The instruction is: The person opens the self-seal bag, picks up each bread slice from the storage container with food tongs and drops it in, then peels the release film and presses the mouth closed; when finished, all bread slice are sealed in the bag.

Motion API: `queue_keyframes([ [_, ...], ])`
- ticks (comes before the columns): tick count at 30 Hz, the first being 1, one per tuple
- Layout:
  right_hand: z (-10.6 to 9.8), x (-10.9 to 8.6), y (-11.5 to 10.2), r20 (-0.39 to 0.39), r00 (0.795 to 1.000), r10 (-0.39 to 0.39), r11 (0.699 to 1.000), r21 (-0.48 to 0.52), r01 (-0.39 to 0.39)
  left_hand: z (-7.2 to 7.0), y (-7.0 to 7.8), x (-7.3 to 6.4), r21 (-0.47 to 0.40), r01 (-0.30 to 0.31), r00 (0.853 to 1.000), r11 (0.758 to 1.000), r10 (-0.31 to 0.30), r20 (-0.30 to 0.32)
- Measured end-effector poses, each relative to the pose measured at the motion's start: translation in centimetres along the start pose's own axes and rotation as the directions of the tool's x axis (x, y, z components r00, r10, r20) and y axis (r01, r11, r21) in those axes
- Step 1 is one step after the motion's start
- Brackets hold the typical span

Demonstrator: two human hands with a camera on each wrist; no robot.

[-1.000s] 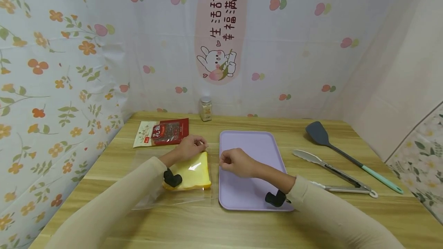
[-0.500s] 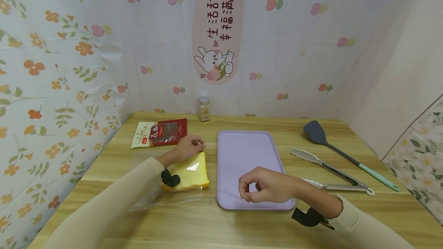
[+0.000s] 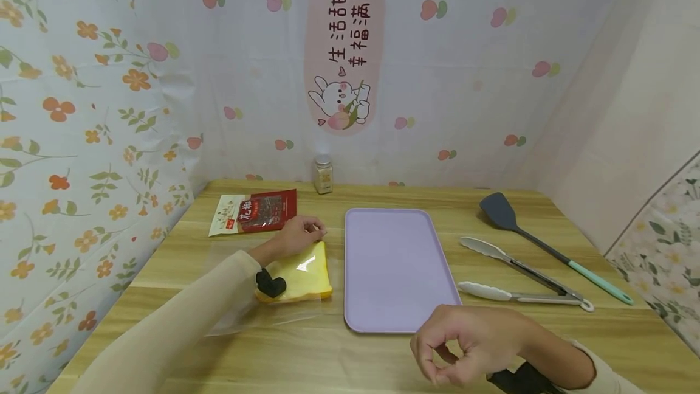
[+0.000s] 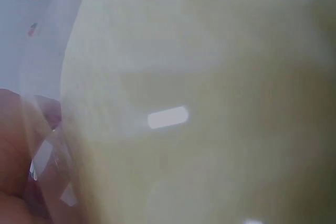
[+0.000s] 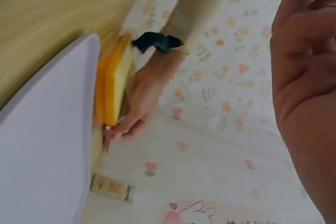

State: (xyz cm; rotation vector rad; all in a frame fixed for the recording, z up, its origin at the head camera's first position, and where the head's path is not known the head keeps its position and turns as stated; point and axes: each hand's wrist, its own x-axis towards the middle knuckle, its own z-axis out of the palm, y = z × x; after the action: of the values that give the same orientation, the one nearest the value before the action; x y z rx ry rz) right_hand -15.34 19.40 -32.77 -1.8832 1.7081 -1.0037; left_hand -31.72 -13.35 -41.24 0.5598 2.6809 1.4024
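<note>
Bread slices, yellow and stacked (image 3: 306, 269), lie inside a clear plastic bag (image 3: 232, 321) left of the tray. My left hand (image 3: 292, 239) pinches the bag's edge by the top right corner of the bread. Up close in the left wrist view, shiny film (image 4: 44, 156) meets those fingers, and pale bread (image 4: 126, 171) fills the rest. My right hand (image 3: 470, 345) is at the front, right of the tray's near end, with thumb and fingertips meeting in a ring. The thin clear strip seen at these fingertips half a second ago does not show now.
A lilac tray (image 3: 399, 266) lies mid-table. To its right are tongs (image 3: 525, 266) and a spatula (image 3: 541, 245) with a mint handle. Behind the bread lie a red spice packet (image 3: 257, 211) and a small seasoning jar (image 3: 324, 175).
My right hand has drawn away from beside the bread, across the tray, to the right and towards me, with a thin clear strip trailing midway. The left hand and bread have stayed put.
</note>
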Motion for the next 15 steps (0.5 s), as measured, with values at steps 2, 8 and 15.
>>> queue_keyframes([
  [2,-0.2,-0.5,-1.0,0.001,0.998,-0.060,0.998,-0.003,0.060,0.1,0.0,0.0,-0.003,-0.006,1.000,1.000,0.006,-0.003],
  [8,-2.2,-4.4,-2.2,-0.100,0.995,0.002,0.999,0.034,0.002,0.1,-0.3,-0.1,0.023,-0.007,1.000,1.000,0.007,-0.001],
  [15,-5.5,-10.4,-0.4,-0.147,0.915,0.376,0.902,0.283,-0.325,0.1,-0.1,0.0,0.073,0.032,0.999,0.997,-0.030,-0.034],
])
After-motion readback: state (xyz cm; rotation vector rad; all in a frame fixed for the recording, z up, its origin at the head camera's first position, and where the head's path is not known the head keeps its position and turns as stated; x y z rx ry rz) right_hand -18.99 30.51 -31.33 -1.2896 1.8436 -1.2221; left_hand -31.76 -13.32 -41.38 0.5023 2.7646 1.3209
